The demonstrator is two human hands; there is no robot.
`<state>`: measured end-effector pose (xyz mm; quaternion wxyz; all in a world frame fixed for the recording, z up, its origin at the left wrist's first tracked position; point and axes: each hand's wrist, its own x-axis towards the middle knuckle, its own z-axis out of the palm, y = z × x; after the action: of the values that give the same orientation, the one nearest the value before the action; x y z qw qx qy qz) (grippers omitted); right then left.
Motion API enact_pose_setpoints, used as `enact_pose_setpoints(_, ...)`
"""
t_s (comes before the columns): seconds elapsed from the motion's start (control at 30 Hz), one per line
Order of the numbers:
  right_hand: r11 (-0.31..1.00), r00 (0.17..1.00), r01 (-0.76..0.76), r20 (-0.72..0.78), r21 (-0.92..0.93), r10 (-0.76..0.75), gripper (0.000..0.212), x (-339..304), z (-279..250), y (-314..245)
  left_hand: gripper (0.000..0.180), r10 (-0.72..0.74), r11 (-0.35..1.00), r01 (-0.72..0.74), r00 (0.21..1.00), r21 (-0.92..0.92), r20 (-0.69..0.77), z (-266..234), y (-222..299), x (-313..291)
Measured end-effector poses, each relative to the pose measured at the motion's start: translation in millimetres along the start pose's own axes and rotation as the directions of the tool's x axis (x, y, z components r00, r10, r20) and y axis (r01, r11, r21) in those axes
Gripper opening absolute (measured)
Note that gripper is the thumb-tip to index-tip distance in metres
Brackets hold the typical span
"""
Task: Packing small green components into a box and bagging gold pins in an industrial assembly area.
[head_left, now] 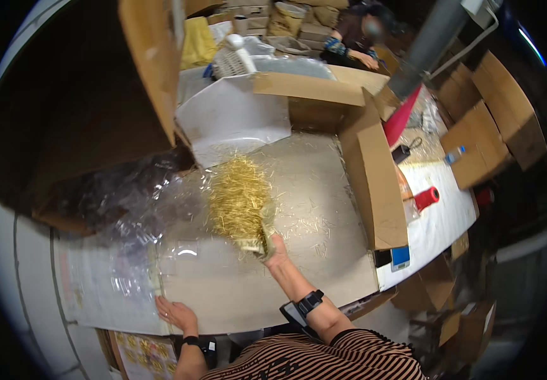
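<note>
A heap of thin gold-coloured sticks (pixel 240 197), like pins or short wires, lies on the table's pale board (pixel 311 266). At the near side of the heap, my right hand (pixel 276 249) is closed on a pale, gold-tinted scoop-like object (pixel 262 239); its exact kind is blurred. The object's mouth touches the gold sticks. My left hand (pixel 177 315) rests flat at the table's near edge, fingers apart, holding nothing. Loose gold sticks are scattered right of the heap.
Cardboard walls (pixel 375 183) border the board's right and far sides. Clear plastic bags (pixel 128 221) and a large open carton (pixel 64 126) stand left. A red thread spool (pixel 427 198) and a small blue-topped device (pixel 400 256) lie right. Another person (pixel 359 41) sits far back.
</note>
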<state>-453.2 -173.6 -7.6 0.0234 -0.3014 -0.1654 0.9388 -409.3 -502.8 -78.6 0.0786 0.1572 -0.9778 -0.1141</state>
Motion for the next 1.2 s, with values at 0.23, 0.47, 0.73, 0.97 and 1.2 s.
enact_pose_setpoints(0.23, 0.997, 0.993, 0.041, 0.109, -0.073, -0.033, 0.037, 2.1, 20.7, 38.1, 0.052, 0.003, 0.998, -0.003, 1.000, 0.061, -0.005, 11.2, -6.1, -2.2)
enact_pose_setpoints(0.47, 0.900, 0.983, 0.178, 0.107, -0.397, -0.148, 0.032, -17.3, 50.9, 14.9, 0.053, -0.118, 0.992, 0.119, 0.993, -0.047, 0.011, -2.3, -1.4, -2.3)
enact_pose_setpoints(0.73, 0.462, 0.860, 0.438, 0.210, -0.771, -0.465, 0.032, -59.2, 114.8, -67.3, 0.054, -0.092, 0.985, 0.098, 0.995, -0.145, 0.047, -10.7, -5.7, 3.8)
enact_pose_setpoints(0.97, 0.229, 0.804, 0.498, 0.346, -0.837, -0.484, 0.030, -27.3, 109.4, -105.4, 0.054, -0.095, 0.975, 0.106, 0.993, -0.197, 0.065, -9.8, -10.3, 1.4)
enact_pose_setpoints(1.2, 0.151, 0.784, 0.489, 0.357, -0.859, -0.508, 0.029, -19.2, 122.9, -135.0, 0.055, -0.096, 0.977, 0.104, 0.994, -0.186, 0.051, -5.7, -9.7, 1.3)
